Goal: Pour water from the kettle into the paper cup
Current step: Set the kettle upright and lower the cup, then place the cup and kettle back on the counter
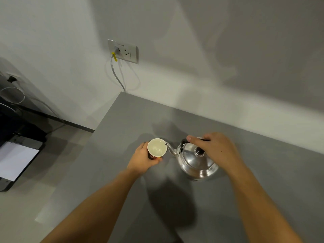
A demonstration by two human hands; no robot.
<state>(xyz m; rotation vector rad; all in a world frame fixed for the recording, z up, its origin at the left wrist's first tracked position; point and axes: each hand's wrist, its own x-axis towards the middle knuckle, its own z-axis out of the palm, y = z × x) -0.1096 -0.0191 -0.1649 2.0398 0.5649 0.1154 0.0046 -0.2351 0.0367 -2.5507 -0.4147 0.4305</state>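
A shiny metal kettle [197, 163] with a black lid knob is tilted to the left, held just above the grey table [254, 181]. My right hand [215, 149] is shut on its black top handle. The thin spout tip rests over the right rim of a paper cup [157, 149], white inside with a red and orange outside. My left hand [142, 159] is wrapped around the cup's left side and holds it upright. A little liquid seems to lie in the cup's bottom; I cannot make out a stream.
The table's left edge runs diagonally down from the wall corner, with floor beyond it. A wall socket [123, 50] with a grey cable plugged in sits above the far corner. A black printer [16, 155] with white paper stands on the floor at left.
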